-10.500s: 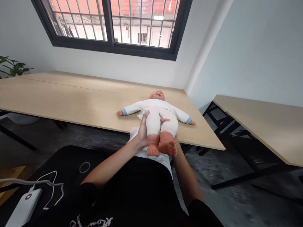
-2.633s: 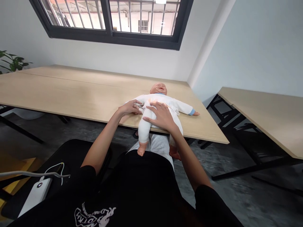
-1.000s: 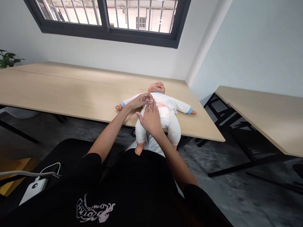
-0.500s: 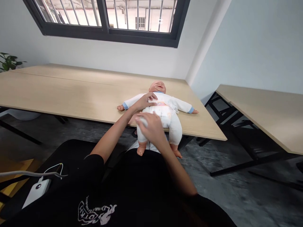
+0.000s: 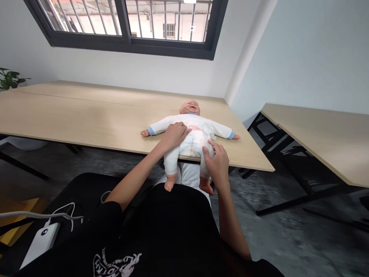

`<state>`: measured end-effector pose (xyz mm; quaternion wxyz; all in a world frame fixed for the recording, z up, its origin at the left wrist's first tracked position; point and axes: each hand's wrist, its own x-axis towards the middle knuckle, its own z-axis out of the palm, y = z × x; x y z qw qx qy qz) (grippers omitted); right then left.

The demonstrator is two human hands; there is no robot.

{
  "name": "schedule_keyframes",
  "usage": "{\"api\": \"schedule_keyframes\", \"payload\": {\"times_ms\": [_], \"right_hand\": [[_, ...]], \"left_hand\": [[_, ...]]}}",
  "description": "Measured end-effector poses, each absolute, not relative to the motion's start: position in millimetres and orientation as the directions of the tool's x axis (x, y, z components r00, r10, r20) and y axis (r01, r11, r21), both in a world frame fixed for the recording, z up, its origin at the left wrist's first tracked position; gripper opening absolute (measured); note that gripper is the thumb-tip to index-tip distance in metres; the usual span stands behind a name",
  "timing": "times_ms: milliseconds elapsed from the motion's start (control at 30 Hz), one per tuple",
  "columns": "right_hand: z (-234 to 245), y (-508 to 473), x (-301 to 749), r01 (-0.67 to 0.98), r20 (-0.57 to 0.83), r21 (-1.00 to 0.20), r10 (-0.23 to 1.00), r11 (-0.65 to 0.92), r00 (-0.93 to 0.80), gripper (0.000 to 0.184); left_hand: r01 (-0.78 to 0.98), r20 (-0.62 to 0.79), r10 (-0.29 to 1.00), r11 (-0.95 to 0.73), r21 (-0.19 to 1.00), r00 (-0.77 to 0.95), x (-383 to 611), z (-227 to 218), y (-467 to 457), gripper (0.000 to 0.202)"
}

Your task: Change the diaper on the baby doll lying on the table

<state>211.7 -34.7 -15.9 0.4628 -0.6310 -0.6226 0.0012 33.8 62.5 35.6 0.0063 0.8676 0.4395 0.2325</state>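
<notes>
A baby doll [image 5: 192, 130] in a white romper with blue cuffs lies on its back at the near edge of a long wooden table [image 5: 86, 115], its legs hanging over the edge. My left hand [image 5: 173, 135] rests on the doll's chest and side, fingers curled over the cloth. My right hand [image 5: 216, 163] wraps around the doll's leg on the right, thumb up on the thigh. The doll's bare feet dangle just above my lap.
A second wooden table [image 5: 317, 134] stands to the right across a gap of grey floor. A barred window [image 5: 129, 23] fills the wall behind. A white power bank [image 5: 40, 240] with cables lies at lower left. A potted plant [image 5: 10, 79] shows at the far left.
My right hand has moved from the doll's belly down and to the right onto its leg. My left hand has slid slightly lower on the doll's chest. The doll stays in place.
</notes>
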Motion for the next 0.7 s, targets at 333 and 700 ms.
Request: {"api": "schedule_keyframes", "payload": {"times_ms": [333,700], "right_hand": [[-33.9,-47.4,209.9,0.686,0.582,-0.629,0.807,0.365,0.104,0.054],[0.1,-88.4,237.9,0.703,0.233,-0.674,0.969,0.225,-0.086,0.029]], "left_hand": [[0.782,0.347,0.804,-0.574,0.243,0.482,38.3,23.0,49.4,0.056],[0.662,0.411,0.772,-0.631,0.404,0.485,19.0,14.2,33.6,0.058]]}}
